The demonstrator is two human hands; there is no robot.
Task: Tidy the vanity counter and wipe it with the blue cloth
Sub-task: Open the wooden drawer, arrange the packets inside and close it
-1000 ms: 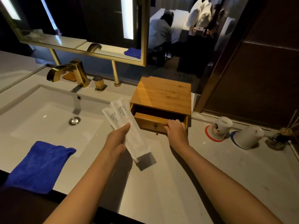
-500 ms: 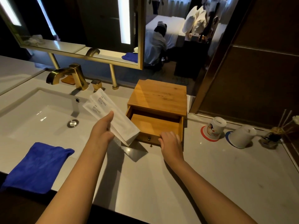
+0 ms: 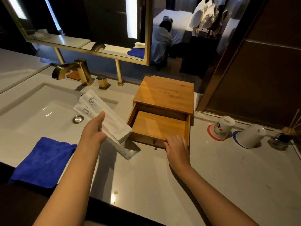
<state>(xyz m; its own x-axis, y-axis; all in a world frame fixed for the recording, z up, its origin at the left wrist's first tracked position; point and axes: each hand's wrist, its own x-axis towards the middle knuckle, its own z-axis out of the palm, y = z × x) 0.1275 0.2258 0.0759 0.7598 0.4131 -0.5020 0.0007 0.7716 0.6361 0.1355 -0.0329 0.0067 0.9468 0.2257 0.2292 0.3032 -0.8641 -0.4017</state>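
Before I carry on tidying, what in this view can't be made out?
- Head view: how many packets the left hand holds; they overlap.
- Back of the drawer: shadowed under the wooden box.
- Reed diffuser: cut off by the right edge.
- Print on the upturned cup: too small to read.

Pale worktop [image 3: 162, 185]: blue cloth [image 3: 44, 162] draped at front-left edge, wooden box [image 3: 166, 93], two upturned cups [image 3: 222, 127], diffuser [image 3: 283, 137] set on it.
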